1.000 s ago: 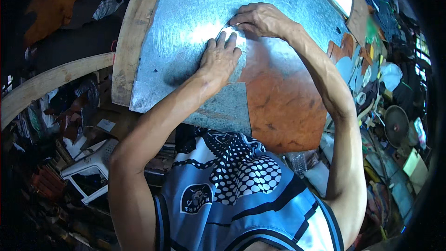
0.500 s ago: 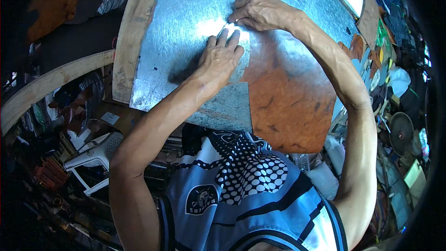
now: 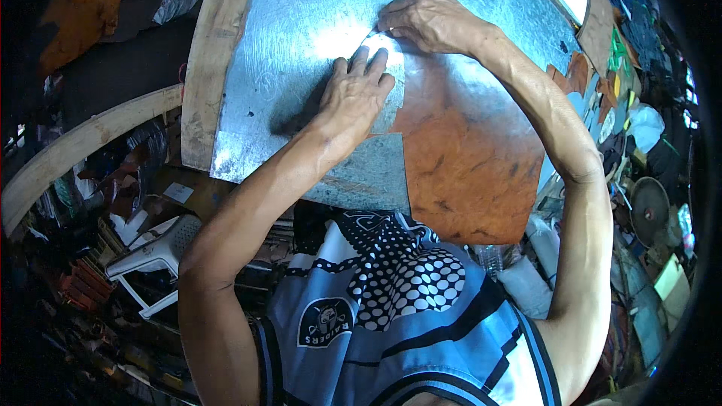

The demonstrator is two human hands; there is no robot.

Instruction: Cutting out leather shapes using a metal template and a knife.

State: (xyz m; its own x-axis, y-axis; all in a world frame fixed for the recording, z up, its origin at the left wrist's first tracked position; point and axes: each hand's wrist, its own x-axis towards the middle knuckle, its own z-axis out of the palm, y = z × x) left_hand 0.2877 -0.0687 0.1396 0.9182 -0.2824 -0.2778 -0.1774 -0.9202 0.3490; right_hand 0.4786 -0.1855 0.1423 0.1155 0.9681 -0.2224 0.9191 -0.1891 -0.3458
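Observation:
A brown leather sheet (image 3: 466,158) with dark streaks lies on the metal-topped table (image 3: 286,45) and hangs past its near edge. My left hand (image 3: 358,89) rests palm down at the left of the leather, its fingers stretched out and a little apart. Under those fingertips is a pale, bright piece (image 3: 385,43), washed out by glare, so I cannot name it. My right hand (image 3: 432,21) is at the leather's far edge, fingers curled and pinched together beside that piece. Whatever they grip is hidden by the fingers.
A wooden plank (image 3: 218,60) borders the table's left side. Below it stands a white plastic stool (image 3: 162,256) among clutter. Leather scraps (image 3: 579,75) and a white plastic bag (image 3: 645,128) crowd the right side, near a round disc (image 3: 649,207).
My right hand has shifted slightly to the right, its fingertips a little farther from my left fingers. My left hand stays almost in place.

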